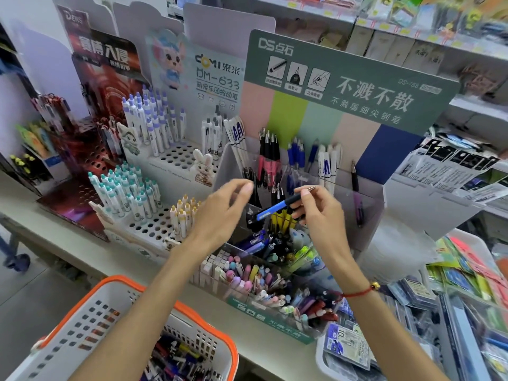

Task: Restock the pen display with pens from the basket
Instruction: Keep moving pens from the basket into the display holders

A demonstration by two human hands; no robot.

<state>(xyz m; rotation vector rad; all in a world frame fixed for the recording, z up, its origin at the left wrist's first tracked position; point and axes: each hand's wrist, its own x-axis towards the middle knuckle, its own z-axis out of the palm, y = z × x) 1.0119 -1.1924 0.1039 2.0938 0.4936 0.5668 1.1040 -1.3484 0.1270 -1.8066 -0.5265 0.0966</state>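
My right hand [320, 209] pinches a blue and black pen [277, 207] slanted over the clear tiered pen display [371, 199], which has a green header card. My left hand [224, 209] hovers beside the pen's lower end with relaxed fingers, holding nothing. The display's compartments hold black, pink, blue and white pens, and lower trays hold pastel pens. The white basket with an orange rim [90, 320] sits at the bottom left, with several loose pens [178, 358] inside.
A white perforated stand [154, 229] with teal, purple and yellow capped pens stands left of the display. A red stand [90, 160] is further left. Packaged stationery [467, 284] fills bins at the right. Shelves of goods rise behind.
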